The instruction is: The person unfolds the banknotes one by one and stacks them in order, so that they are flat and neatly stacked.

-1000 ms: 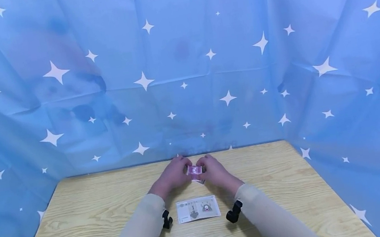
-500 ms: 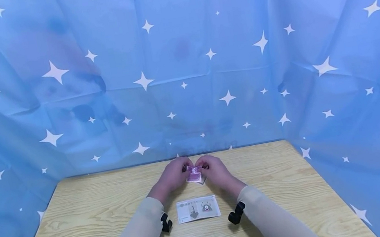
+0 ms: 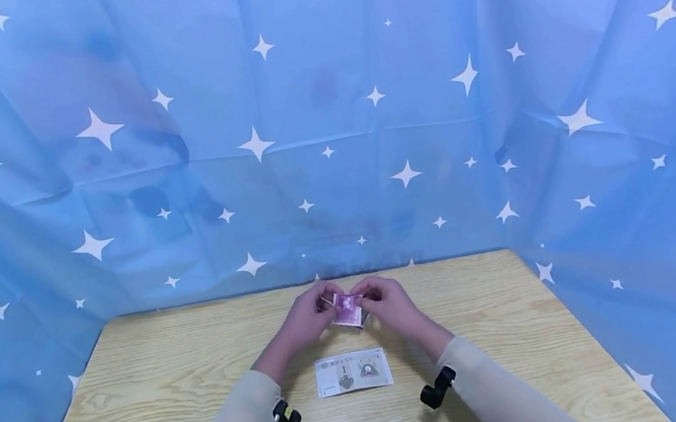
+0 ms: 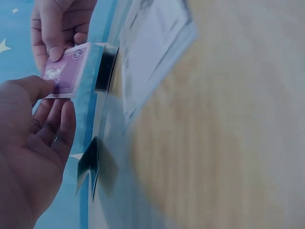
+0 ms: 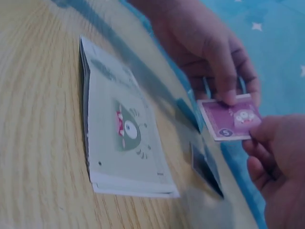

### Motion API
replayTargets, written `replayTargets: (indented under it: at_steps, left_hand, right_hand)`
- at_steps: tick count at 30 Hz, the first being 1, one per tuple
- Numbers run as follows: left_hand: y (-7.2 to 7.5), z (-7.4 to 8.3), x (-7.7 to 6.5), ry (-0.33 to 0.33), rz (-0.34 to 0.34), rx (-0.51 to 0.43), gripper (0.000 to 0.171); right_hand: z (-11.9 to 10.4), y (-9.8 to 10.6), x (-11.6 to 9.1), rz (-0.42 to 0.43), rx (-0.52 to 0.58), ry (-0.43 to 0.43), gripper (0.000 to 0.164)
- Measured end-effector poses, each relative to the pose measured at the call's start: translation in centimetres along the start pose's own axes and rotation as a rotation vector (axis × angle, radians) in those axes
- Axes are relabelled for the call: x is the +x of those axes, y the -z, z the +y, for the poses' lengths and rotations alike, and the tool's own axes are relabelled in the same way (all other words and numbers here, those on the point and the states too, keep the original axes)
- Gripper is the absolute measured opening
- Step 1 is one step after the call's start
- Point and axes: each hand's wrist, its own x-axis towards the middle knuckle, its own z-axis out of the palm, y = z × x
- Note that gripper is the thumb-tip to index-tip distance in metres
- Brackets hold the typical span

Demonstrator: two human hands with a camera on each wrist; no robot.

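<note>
Both hands hold a purple play banknote (image 3: 348, 310) between them, folded to a small rectangle with a cartoon face and a 5 on it. My left hand (image 3: 305, 317) pinches one end, thumb on top and fingers beneath. At the other end, the thumb and fingers of my right hand (image 3: 393, 305) pinch it too. In the right wrist view the purple note (image 5: 232, 118) is face-up over the table's far side. Two dark folded notes, one nearer (image 5: 206, 169) and one farther (image 5: 189, 112), stand bent on the table below the hands.
A stack of pale play banknotes (image 3: 353, 372), with a 1 and a grey cartoon monster, lies between the forearms on the wooden table (image 3: 160, 387). A blue star-printed curtain (image 3: 334, 189) rises behind the table's far edge.
The purple note has turned and now shows more of its face. Both wrists have moved slightly outward. The pale stack has stayed in place.
</note>
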Motion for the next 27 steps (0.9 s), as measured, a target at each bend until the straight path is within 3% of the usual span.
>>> replayTargets:
  at_steps: [13,27]
  left_hand:
    - [-0.9,0.1,-3.2,0.115,0.037,-0.3,0.026]
    - [-1.1,0.3,-3.8,0.141,0.071,-0.32,0.017]
  right_hand:
    - [-2.0,0.8,-1.1,0.016,0.035,-0.01,0.016]
    - [-2.2,1.0,-1.7,-0.04,0.07,0.0,0.013]
